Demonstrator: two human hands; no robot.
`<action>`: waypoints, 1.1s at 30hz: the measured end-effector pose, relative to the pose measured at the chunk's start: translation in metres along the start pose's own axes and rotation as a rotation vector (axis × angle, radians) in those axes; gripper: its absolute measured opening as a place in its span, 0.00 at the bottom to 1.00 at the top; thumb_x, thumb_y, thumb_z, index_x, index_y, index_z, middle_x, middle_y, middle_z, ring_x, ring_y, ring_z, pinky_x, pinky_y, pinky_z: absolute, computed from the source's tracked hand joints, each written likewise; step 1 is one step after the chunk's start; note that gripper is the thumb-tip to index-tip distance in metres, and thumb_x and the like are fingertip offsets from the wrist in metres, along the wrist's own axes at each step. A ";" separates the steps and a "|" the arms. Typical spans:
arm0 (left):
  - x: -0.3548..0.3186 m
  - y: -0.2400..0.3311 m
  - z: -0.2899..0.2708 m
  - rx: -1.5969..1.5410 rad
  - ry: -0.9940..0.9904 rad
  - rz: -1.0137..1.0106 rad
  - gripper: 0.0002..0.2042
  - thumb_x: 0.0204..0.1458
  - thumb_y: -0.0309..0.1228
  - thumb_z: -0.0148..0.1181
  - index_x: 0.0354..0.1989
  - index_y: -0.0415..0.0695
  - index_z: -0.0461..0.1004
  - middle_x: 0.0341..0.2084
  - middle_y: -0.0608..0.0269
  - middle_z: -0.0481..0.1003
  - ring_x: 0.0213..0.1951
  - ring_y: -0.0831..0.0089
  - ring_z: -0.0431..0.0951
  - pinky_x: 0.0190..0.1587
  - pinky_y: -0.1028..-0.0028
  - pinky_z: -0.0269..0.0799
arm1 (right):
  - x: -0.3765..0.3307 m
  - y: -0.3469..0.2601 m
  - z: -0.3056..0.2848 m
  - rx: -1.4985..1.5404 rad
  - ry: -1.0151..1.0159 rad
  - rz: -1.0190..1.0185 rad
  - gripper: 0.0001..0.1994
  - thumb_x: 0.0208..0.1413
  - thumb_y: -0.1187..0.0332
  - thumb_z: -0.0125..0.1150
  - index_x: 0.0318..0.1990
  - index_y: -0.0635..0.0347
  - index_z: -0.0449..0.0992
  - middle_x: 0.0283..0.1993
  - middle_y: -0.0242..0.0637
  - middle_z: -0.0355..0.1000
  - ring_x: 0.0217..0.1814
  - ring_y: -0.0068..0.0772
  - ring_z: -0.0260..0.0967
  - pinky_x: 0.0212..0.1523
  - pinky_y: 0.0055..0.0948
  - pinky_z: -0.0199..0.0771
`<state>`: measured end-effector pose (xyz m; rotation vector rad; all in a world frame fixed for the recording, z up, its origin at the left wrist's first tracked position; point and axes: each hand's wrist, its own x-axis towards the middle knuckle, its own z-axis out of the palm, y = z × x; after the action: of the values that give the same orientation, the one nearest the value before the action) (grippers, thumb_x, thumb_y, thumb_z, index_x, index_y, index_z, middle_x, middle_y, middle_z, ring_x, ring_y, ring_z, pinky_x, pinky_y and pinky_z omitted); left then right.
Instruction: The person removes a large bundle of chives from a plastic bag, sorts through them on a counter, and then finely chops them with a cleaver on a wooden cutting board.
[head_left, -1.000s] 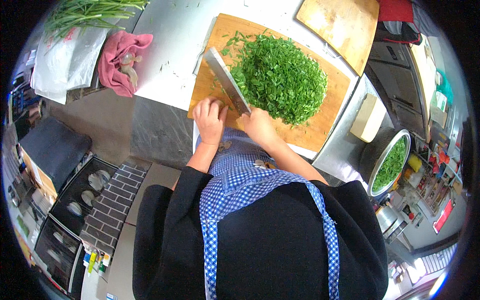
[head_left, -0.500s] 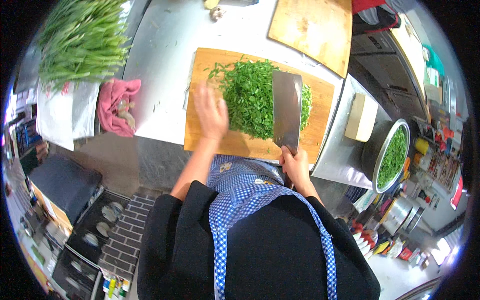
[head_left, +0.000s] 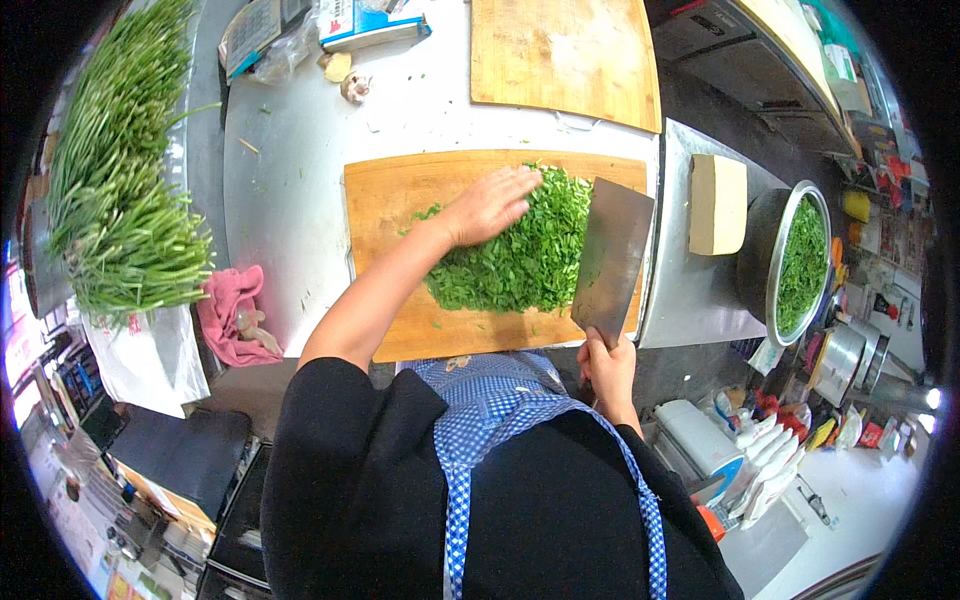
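Observation:
A mound of chopped garlic chives [head_left: 510,268] covers the middle of a wooden cutting board [head_left: 385,190]. My left hand [head_left: 492,207] lies against the mound's far left side, its fingers stretched out and pointing right. By the handle, my right hand [head_left: 608,372] grips a cleaver [head_left: 613,258]. The broad blade points away from me at the right end of the chives, close beside them. Whether the blade touches the board, I cannot tell.
Long uncut chives [head_left: 130,230] are heaped at the left, with a pink cloth [head_left: 235,315] near them. A second board [head_left: 565,60] and a garlic bulb [head_left: 355,87] are farther back. To the right stand a pale yellow block [head_left: 718,205] and a metal pot [head_left: 770,285] holding chopped greens.
My left hand has moved right, from the board's left part onto the chives. The cleaver has shifted to the mound's right edge and tilted right. The view has shifted too.

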<state>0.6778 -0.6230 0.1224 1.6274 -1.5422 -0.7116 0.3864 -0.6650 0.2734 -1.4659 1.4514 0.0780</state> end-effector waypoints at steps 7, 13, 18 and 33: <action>0.002 0.072 -0.037 -0.190 -0.112 0.134 0.15 0.59 0.36 0.50 0.51 0.45 0.73 0.58 0.59 0.69 0.62 0.60 0.63 0.66 0.57 0.52 | 0.003 -0.004 -0.003 0.147 0.056 0.081 0.10 0.60 0.68 0.53 0.29 0.65 0.72 0.17 0.33 0.69 0.13 0.21 0.61 0.14 0.23 0.60; 0.041 -0.025 -0.079 0.189 0.253 -0.383 0.09 0.47 0.25 0.62 0.37 0.42 0.75 0.34 0.54 0.75 0.41 0.55 0.75 0.46 0.62 0.71 | 0.008 0.001 -0.008 0.181 0.068 0.083 0.11 0.60 0.67 0.54 0.30 0.65 0.73 0.18 0.33 0.70 0.14 0.21 0.63 0.15 0.23 0.61; 0.051 -0.049 -0.069 0.479 0.103 -0.291 0.06 0.47 0.26 0.60 0.34 0.42 0.73 0.33 0.53 0.73 0.37 0.51 0.74 0.41 0.59 0.71 | 0.009 0.008 -0.005 0.218 0.088 0.104 0.11 0.60 0.67 0.54 0.30 0.65 0.72 0.17 0.32 0.69 0.13 0.20 0.62 0.15 0.23 0.61; 0.088 -0.010 -0.052 0.363 0.018 -0.138 0.09 0.46 0.24 0.61 0.38 0.46 0.78 0.34 0.58 0.75 0.40 0.59 0.76 0.41 0.64 0.73 | 0.008 0.008 -0.015 0.276 0.090 0.057 0.09 0.62 0.69 0.52 0.31 0.63 0.69 0.17 0.32 0.66 0.11 0.19 0.59 0.12 0.21 0.58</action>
<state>0.7358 -0.7021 0.1516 2.0167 -1.6260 -0.5058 0.3736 -0.6787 0.2707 -1.2161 1.5099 -0.1499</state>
